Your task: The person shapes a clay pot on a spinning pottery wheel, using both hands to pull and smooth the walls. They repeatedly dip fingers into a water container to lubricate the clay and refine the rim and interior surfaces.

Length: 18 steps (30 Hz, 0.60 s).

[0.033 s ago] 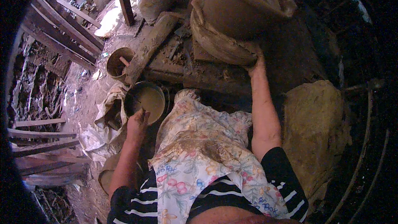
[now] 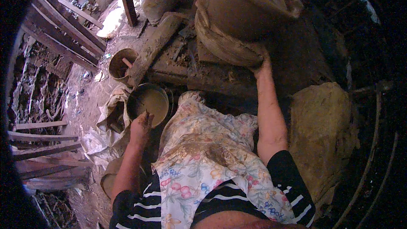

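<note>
A large brown clay pot (image 2: 241, 12) with a wide rim stands at the upper right, inside a shallow round clay-coated base (image 2: 224, 46). My right hand (image 2: 263, 65) reaches to the near right edge of that base; its fingers are in shadow and hidden. My left hand (image 2: 142, 124) is over the near rim of a bucket (image 2: 132, 101) that holds murky grey-brown water (image 2: 155, 104). Its fingers are bunched together, and whatever they may hold is too small and dark to make out. A floral, clay-stained cloth (image 2: 203, 144) covers my lap.
A smaller bucket (image 2: 116, 67) with a pinkish stick-like piece stands beyond the water. A thick wooden beam (image 2: 154, 48) lies beside it. Crumpled whitish sacking (image 2: 95, 142) is at the left, near wooden slats (image 2: 46, 138). A large tan slab-like mass (image 2: 320, 127) lies right of my arm.
</note>
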Motion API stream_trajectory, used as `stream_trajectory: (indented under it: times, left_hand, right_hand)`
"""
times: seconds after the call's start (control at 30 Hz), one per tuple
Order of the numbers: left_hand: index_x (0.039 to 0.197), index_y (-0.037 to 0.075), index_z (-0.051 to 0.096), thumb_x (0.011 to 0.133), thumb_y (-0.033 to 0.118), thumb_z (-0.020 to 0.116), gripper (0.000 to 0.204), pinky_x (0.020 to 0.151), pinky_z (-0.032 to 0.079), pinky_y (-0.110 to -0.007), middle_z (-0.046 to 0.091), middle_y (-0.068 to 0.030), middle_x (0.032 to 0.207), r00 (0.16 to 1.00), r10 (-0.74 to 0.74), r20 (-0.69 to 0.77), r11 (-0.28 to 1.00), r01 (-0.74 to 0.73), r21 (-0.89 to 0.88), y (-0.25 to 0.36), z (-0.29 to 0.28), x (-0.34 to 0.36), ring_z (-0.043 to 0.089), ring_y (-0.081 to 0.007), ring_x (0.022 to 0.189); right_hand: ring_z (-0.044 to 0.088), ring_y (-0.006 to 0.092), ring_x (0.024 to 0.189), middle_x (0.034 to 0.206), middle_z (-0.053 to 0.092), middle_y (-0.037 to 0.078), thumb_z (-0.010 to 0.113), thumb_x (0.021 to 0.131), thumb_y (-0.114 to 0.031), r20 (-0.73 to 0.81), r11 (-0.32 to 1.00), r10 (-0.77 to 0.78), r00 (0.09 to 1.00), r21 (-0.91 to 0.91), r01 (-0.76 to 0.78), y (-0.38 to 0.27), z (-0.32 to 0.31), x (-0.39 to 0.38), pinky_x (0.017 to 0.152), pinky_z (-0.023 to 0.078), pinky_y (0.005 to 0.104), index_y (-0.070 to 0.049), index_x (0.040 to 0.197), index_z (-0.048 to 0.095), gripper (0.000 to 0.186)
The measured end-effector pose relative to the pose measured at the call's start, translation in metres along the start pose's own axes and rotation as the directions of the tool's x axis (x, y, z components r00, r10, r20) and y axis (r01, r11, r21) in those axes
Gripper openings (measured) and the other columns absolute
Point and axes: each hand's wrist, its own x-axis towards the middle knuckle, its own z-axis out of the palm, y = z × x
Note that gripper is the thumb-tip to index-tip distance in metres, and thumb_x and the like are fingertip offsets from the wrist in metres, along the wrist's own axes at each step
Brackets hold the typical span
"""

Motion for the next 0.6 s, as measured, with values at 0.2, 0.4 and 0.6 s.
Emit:
stream_trajectory:
  times: [0.2,0.4,0.6]
  left_hand:
    - [0.09,0.002,0.055,0.087,0.015,0.055,0.013,0.062,0.046,-0.041,0.059,-0.0204,0.08,0.998,-0.053,-0.021,0.981,0.048,-0.19,0.005,0.007,0.0,0.059,-0.0357,0.074]
    - [0.087,0.001,0.057,0.083,0.01,0.058,0.01,0.062,0.046,-0.042,0.057,-0.0197,0.08,0.999,-0.015,0.044,0.982,0.023,-0.189,-0.02,0.016,0.0,0.058,-0.0377,0.075]
    - [0.088,0.002,0.059,0.083,0.015,0.059,0.014,0.062,0.046,-0.045,0.057,-0.0203,0.077,0.994,0.046,0.098,0.999,-0.043,-0.028,-0.009,0.014,-0.002,0.057,-0.04,0.072]
  right_hand:
    - [0.056,0.0272,0.101,0.111,0.058,0.01,0.055,0.08,-0.047,0.033,0.998,-0.05,0.998,0.037,0.049,0.001,-0.014,0.018,0.085,0.048,0.0476,-0.013,0.112,0.058,0.046]
    - [0.055,0.0281,0.103,0.114,0.058,0.01,0.054,0.08,-0.045,-0.001,0.999,-0.034,0.999,0.009,0.034,0.006,-0.054,0.061,0.088,0.047,0.0475,-0.011,0.114,0.057,0.048]
    - [0.047,0.0299,0.114,0.125,0.05,0.012,0.051,0.083,-0.048,-0.127,0.952,-0.123,0.984,-0.294,0.081,0.0,-0.098,0.1,0.092,0.042,0.0511,-0.011,0.121,0.051,0.053]
